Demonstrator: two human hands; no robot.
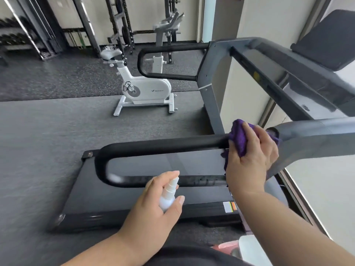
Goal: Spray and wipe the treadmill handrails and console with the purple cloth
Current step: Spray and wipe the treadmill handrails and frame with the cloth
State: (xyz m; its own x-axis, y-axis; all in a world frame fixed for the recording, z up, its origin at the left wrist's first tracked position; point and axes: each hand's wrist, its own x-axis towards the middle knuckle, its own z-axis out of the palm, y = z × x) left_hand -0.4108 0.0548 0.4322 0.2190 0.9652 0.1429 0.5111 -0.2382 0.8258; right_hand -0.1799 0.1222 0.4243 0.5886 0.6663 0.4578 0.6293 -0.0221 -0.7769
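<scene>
The purple cloth (239, 140) is pressed by the right hand (251, 154) around the near handrail (163, 145), at its console end; a white spray bottle (169, 194) is gripped in the left hand (153, 214), just below the rail.

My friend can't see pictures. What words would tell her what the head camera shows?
A person's right hand presses a purple cloth onto the near black treadmill handrail, while the left hand holds a small white spray bottle beside it. A white exercise bike stands beyond on the dark gym floor.
</scene>
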